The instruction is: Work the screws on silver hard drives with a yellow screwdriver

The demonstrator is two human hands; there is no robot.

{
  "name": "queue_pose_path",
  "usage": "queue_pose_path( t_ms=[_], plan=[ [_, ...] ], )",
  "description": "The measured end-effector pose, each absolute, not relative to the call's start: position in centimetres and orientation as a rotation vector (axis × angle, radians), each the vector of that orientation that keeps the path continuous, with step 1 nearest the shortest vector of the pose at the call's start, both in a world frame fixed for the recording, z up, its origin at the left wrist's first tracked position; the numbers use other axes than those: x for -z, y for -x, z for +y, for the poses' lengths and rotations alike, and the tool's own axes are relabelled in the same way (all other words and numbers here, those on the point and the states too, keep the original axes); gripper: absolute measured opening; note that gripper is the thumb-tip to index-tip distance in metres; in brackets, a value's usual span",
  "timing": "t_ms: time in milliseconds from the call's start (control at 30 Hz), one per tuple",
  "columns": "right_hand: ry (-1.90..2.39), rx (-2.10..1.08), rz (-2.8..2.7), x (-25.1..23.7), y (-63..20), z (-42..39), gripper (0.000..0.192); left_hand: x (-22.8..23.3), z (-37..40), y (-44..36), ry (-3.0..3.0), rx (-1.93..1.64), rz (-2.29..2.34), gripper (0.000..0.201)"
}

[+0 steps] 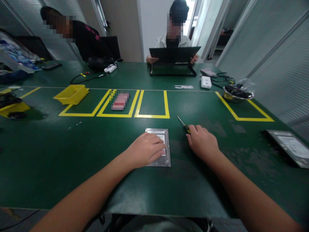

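A silver hard drive (166,162) with a white label lies flat on the green table in front of me. My left hand (151,148) rests across its top with the fingers stretched out, covering much of the label. To the right of the drive, my right hand (202,140) is closed around a screwdriver (181,121), low over the table. Its thin metal shaft points away from me and to the left; most of the handle is hidden in my fingers.
Yellow tape frames (152,116) mark the table beyond my hands. A yellow bin (72,94) stands at left, a metal bowl (238,95) of dark parts at right. Another drive (288,146) lies far right. Across the table, one person (178,38) holds a black panel; another (88,40) leans over.
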State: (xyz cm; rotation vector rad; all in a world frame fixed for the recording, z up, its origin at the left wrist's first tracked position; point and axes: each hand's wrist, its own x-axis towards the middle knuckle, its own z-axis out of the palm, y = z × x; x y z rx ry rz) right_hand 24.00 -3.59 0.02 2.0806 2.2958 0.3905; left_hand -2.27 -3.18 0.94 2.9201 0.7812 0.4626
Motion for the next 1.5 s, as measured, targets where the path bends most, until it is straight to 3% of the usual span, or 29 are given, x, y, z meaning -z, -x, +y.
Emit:
queue_pose_path(
  t_ms=[467,1067,1167,1267,1500],
  plan=[
    [-2.184,-0.285,2.279,-0.5,-24.2,-3.7,0.019,-1.1,-3.3,2.6,-2.896,-0.511,0.785,0.033],
    [-2.687,0.092,2.800,-0.8,-26.3,-2.6,0.029,-1.6,-3.9,2.7,-2.883,-0.528,0.753,0.034],
    [-2.892,0.413,2.909,-1.3,-26.3,-2.7,0.033,-1.4,-3.8,2.7,-2.897,-0.553,0.741,0.032],
    [-3.026,1.089,3.013,-1.8,-26.1,-3.0,0.030,-1.3,-3.8,2.6,-2.894,-0.565,0.739,0.032],
    [-2.741,2.081,3.109,-2.4,-25.2,-3.7,0.022,-1.3,-3.7,2.7,-2.879,-0.563,0.740,0.032]
  ],
)
